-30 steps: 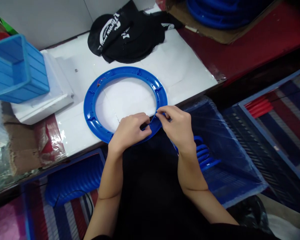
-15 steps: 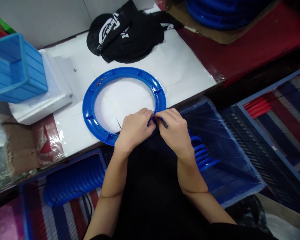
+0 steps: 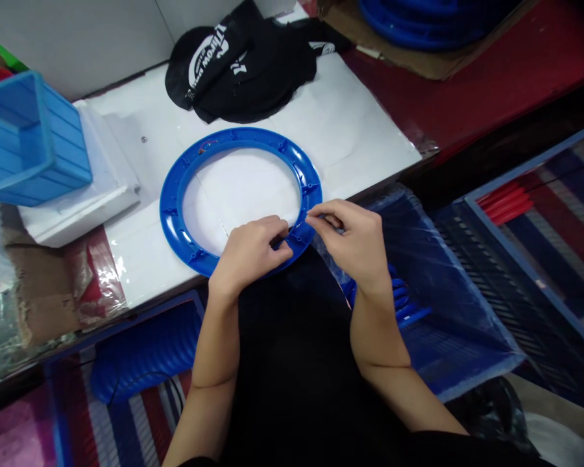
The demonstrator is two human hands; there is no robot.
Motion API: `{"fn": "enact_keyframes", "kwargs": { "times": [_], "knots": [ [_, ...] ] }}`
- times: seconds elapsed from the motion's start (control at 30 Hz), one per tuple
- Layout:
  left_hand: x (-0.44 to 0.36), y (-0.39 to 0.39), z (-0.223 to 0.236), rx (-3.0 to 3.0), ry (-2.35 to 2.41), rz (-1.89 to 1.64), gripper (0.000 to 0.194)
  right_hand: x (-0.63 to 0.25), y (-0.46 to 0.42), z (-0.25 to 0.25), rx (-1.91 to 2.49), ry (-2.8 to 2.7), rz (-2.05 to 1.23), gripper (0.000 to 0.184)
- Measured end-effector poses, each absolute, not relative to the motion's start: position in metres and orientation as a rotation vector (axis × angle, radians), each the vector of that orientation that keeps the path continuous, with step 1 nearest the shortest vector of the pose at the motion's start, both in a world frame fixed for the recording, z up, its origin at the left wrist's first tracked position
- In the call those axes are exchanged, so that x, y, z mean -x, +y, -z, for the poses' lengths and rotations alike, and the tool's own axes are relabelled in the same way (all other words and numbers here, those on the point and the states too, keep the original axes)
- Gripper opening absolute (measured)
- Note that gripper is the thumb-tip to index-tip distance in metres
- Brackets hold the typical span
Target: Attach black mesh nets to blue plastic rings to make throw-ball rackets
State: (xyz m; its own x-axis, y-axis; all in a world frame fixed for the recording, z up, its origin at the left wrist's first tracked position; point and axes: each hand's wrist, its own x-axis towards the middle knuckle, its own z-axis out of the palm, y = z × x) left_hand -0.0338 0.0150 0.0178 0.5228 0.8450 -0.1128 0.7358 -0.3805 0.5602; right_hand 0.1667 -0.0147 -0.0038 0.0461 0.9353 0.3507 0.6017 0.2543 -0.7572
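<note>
Blue bin (image 3: 68,139), on a white slab (image 3: 78,217) at the tabletop's (image 3: 370,136) left end: open at the top, inner walls showing, bottom only partly in view. Below the near edge, toward the left corner, a crate (image 3: 57,415) holds a long stack of blue ribbed parts (image 3: 146,357).

Ring (image 3: 172,220), at the middle of the near edge, its near-right side reaching over that edge: channel upward. A red wire (image 3: 207,146) lies in the channel at the far-left; the channel bears no cover. Work on the ring appears partly done, with the near-right portion under attention; how much is left cannot be told. Black cloth (image 3: 253,84) lies behind, along the far edge.

Left hand (image 3: 254,251): over the ring's near side, fingers curled, thumb apart from the forefinger; its hold cannot be told. Right hand (image 3: 353,240): at the near-right rim, thumb and forefinger tips pinched together; anything between them is too small to make out.

Right: a plastic-lined crate (image 3: 467,331) below the near edge holds blue coils (image 3: 403,301); a cardboard tray (image 3: 421,65) at the far edge bears blue rings (image 3: 428,26); the outermost crate (image 3: 530,279) holds red parts (image 3: 506,198).
</note>
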Motion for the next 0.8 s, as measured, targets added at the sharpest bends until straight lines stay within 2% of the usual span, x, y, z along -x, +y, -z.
{"fn": "enact_keyframes", "kwargs": {
  "times": [0.17, 0.37, 0.8],
  "knots": [
    [0.034, 0.015, -0.018, -2.19, 1.268, -0.267, 0.003, -0.164, -0.001, 0.007, 1.348, -1.774, -0.487, 0.015],
    [0.035, 0.016, -0.018, -2.183, 1.269, -0.271, 0.003, -0.169, -0.003, 0.012, 1.348, -1.75, -0.585, 0.007],
    [0.036, 0.017, -0.014, -2.17, 1.225, -0.324, 0.003, -0.175, 0.002, 0.006, 1.333, -1.853, -0.644, 0.016]
  ]
}}
